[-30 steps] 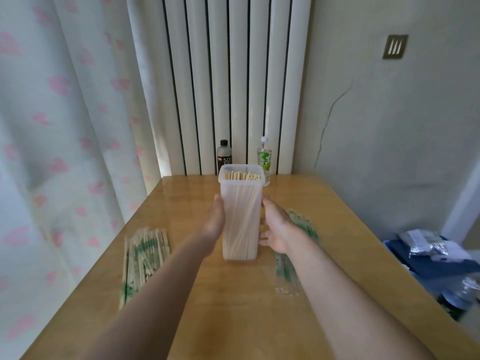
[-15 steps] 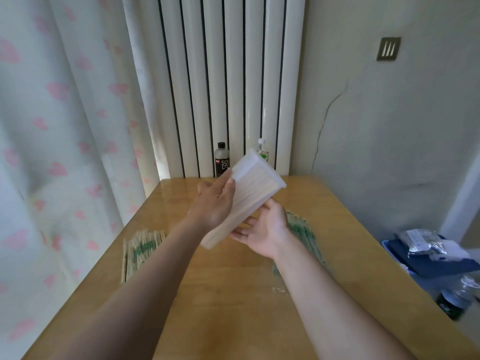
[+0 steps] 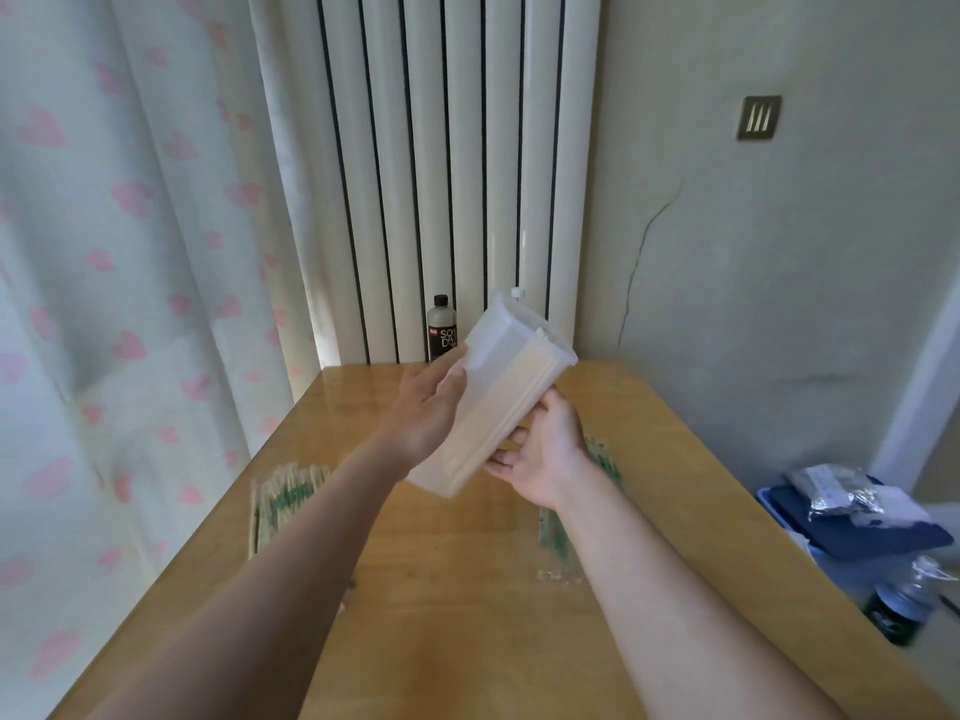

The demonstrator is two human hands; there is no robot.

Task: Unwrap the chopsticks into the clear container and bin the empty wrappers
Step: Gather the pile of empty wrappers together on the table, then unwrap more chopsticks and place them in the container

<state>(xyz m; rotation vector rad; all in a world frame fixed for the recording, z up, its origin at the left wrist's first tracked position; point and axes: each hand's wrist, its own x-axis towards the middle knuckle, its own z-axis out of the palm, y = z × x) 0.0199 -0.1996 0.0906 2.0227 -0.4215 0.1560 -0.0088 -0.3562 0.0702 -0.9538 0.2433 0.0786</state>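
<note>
On my feed from the head camera, a curtain [image 3: 130, 304] printed with pink hearts hangs at far left beside a wooden table [image 3: 467, 615]. A sheaf of wrapped chopsticks [image 3: 283, 504] lies near the table's left edge. The person's left hand [image 3: 426, 418] grips the left side of the clear container [image 3: 506, 387], thumb laid across its near face and palm pressed to the wall. I cannot see the other fingers behind it. A dark bottle [image 3: 441, 330] stands at the back of the table against a white radiator [image 3: 441, 148], just left of the container's rim. The container is held in the air above the middle of the table, tilted with its open top up and to the right and its base low and toward the camera. Pale chopsticks [image 3: 514, 392] fill it lengthwise. The right hand [image 3: 543, 454] cups the container's lower right side from beneath, fingers curled round the edge. Clear, green-printed empty wrappers [image 3: 553, 535] lie on the table under and beside the right forearm. Off the table at far right, a blue tub [image 3: 774, 504] holds dark cloth and a silvery packet.
</note>
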